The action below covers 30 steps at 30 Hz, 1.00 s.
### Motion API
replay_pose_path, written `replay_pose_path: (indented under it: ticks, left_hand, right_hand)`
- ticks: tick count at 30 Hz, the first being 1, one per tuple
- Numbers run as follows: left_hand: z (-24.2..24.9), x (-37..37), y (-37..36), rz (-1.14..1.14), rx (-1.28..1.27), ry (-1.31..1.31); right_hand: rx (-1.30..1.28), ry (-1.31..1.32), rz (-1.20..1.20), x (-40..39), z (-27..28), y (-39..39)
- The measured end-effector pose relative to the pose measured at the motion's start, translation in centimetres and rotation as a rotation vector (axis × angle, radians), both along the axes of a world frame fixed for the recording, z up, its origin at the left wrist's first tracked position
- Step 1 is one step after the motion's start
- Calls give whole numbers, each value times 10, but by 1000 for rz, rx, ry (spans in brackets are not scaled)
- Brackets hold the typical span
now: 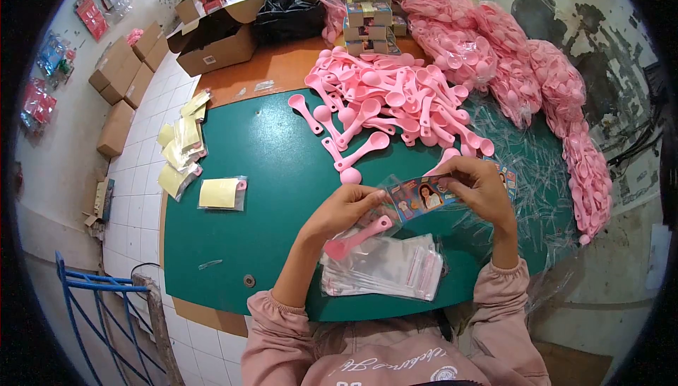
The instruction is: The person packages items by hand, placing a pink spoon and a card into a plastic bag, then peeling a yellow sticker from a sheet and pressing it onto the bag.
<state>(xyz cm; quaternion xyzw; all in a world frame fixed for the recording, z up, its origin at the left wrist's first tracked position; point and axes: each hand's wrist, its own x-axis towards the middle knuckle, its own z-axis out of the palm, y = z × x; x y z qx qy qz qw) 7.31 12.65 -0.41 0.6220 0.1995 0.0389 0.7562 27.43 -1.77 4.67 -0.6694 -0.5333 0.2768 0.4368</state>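
Note:
My left hand [340, 211] is closed in a pinch on a clear plastic bag [387, 215] with its mouth to the right. A pink measuring spoon [361, 238] hangs below those fingers, its bowl toward me, and seems to lie in the bag. My right hand [482, 187] pinches the right end of a colourful printed card [420, 198] with a portrait on it. The card's left end overlaps the bag's mouth beside my left fingertips. Just below both hands, a stack of clear resealable bags [385, 269] lies on the green tabletop [268, 245].
Loose pink spoons [395, 96] are heaped ahead. Bulging bags of spoons [508, 68] line the right edge, near scattered clear plastic strips [522, 174]. Bundled cards [369, 15] stand behind the heap. Packed bags with yellow paper [182, 142] lie left, near a cardboard box [215, 47].

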Motion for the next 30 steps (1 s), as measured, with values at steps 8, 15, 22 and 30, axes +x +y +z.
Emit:
replay_pose_path:
  ticks: [8, 15, 22, 30]
  left_hand:
    - [5, 0, -4, -222, 227, 17]
    - [-11, 3, -10, -160, 374, -44]
    - [0, 1, -7, -183, 577, 69]
    - [-3, 3, -15, -130, 420, -30]
  right_hand:
    - [-54, 31, 105, -9, -2, 4]
    - [-163, -38, 252, -29, -8, 13]
    - [-58, -119, 246, -32, -11, 10]
    - [-206, 86, 279, -38, -26, 14]
